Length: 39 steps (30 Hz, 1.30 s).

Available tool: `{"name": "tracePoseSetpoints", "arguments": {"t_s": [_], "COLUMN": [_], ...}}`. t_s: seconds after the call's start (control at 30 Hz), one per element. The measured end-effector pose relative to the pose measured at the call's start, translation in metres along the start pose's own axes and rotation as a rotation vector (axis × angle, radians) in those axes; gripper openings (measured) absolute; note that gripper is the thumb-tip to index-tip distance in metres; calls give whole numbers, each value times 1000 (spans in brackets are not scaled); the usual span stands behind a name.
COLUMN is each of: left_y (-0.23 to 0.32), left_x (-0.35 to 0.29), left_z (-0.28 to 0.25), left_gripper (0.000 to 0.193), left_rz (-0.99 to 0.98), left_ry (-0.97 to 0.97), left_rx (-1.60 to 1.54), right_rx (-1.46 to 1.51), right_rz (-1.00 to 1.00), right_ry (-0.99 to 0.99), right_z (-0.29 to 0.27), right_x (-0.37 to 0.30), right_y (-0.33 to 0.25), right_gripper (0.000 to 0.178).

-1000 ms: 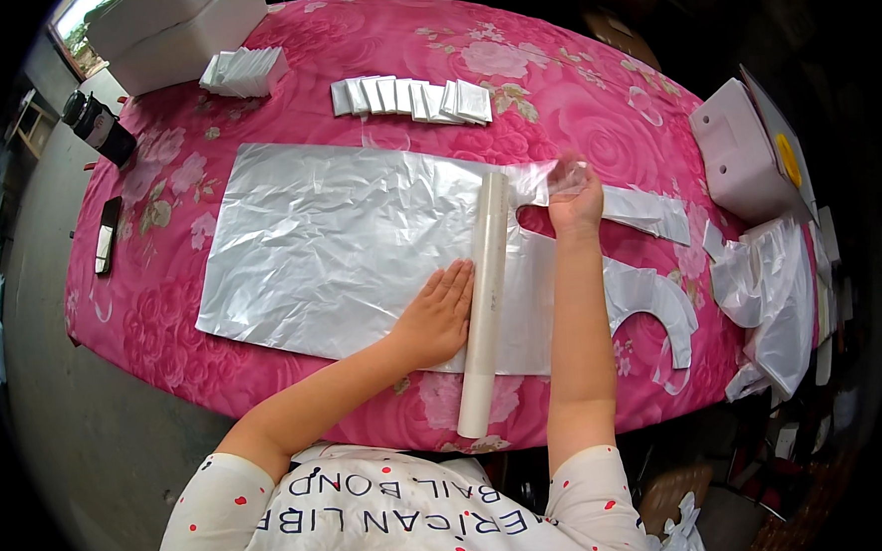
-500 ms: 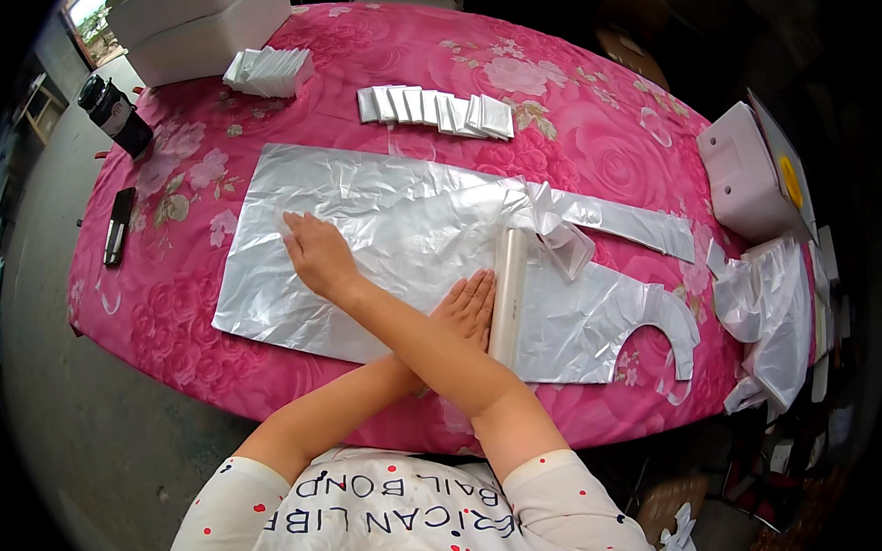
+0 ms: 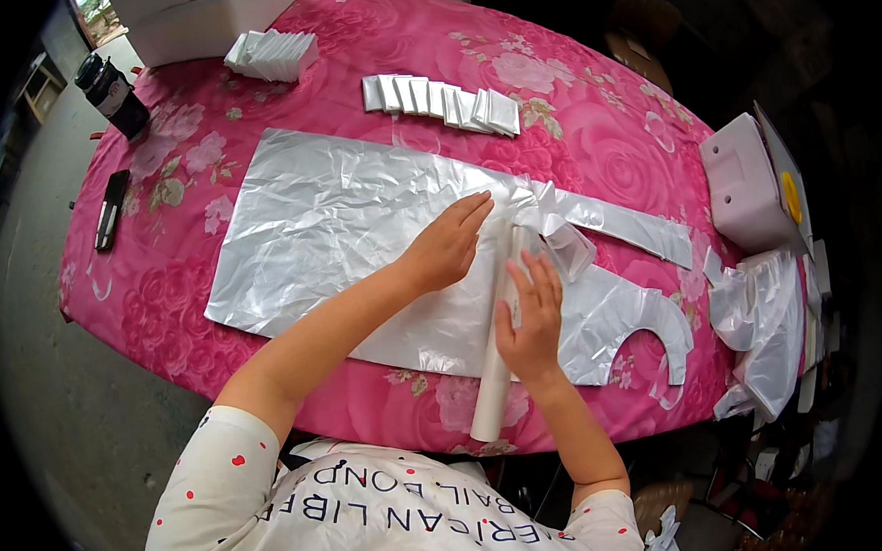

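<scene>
A thin, shiny white plastic apron (image 3: 329, 231) lies spread on the table, its neck loop and straps toward the right. Across it rests a pale, smooth tube (image 3: 492, 393), its near end reaching toward the table's front edge. My left hand (image 3: 449, 240) is over the apron just left of the tube, fingers straight and side by side. Fingers apart, my right hand (image 3: 531, 316) is at the tube's right side, overlapping it; whether it presses on it I cannot tell. Bunched plastic (image 3: 564, 244) sits by the tube's far end.
Folded plastic packets (image 3: 442, 101) line the far side, with another stack (image 3: 272, 57) beside a white foam box (image 3: 203, 24). A dark bottle (image 3: 112, 96) and a black box cutter (image 3: 111, 210) are at left. A white container (image 3: 750, 184) and loose plastic (image 3: 758, 324) sit at right.
My crossed arms have come apart. The right hand has swung from the apron's left part to the tube; the left hand has moved farther up the apron. The tube has shifted nearer to me.
</scene>
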<state>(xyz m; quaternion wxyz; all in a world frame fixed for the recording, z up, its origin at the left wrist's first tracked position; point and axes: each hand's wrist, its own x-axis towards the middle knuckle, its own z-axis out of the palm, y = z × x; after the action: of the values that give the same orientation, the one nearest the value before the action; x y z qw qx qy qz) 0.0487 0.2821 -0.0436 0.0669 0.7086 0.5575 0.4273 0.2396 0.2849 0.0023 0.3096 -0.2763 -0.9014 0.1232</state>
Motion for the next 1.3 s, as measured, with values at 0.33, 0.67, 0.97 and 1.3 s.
{"name": "tracePoseSetpoints", "arguments": {"t_s": [0.33,0.67,0.97,1.3], "left_y": [-4,-5,-34,-24], "left_x": [19,12,8,-141], "left_z": [44,49,-79,-185], "left_gripper": [69,66,52,44], "left_rz": [-203,-260,-443,-707], "left_ry": [-210,-171,452,449], "left_rx": [-155,-78,-257,-275], "right_rx": [-354,-124,240,1035], "right_rz": [107,181,-153,-611], "right_ry": [-50,43,-415,-636], "right_z": [27,-32,5,73], "right_x": [45,4,-18,50], "right_y": [141,88,41,-167], "right_gripper": [44,60,58,32]}}
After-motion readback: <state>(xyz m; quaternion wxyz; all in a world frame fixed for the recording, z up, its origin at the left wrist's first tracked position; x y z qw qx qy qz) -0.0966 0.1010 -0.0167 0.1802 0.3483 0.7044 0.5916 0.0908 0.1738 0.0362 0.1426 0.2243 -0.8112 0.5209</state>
